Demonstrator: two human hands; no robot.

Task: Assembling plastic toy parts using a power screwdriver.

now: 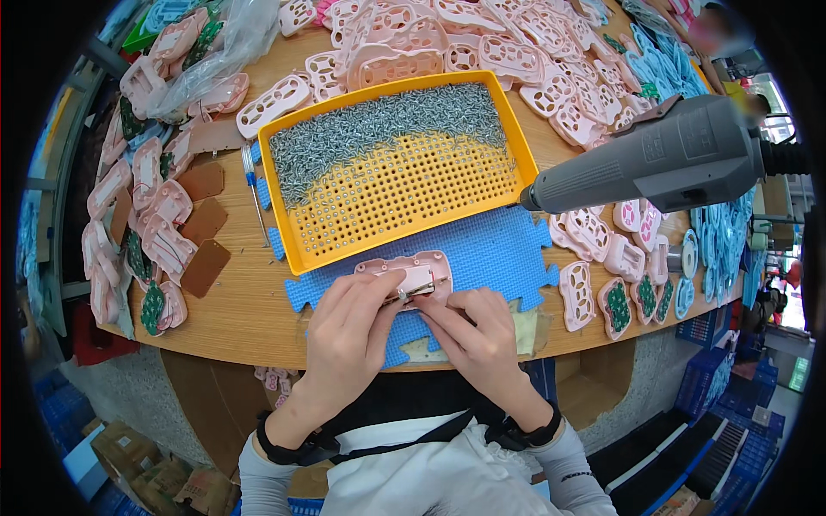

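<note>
A pink plastic casing half (428,260) lies open side up on the blue foam mat, with a raised block in its middle. My left hand (348,325) reaches over its near left part, fingers closed on the casing's edge. A small shiny piece (403,295) shows by the left fingertips; its kind is too small to make out. At the near right edge of the casing, my right hand (476,327) has thumb and forefinger closed together. Whatever these right fingertips hold is hidden.
Beyond the blue foam mat (503,245) sits a yellow perforated tray (396,245) heaped with small screws (379,120). A grey electric screwdriver (645,159) hangs in from the right. A blue-handled screwdriver (250,168) lies left. Pink casings (404,64) pile behind; green circuit boards (617,305) sit right.
</note>
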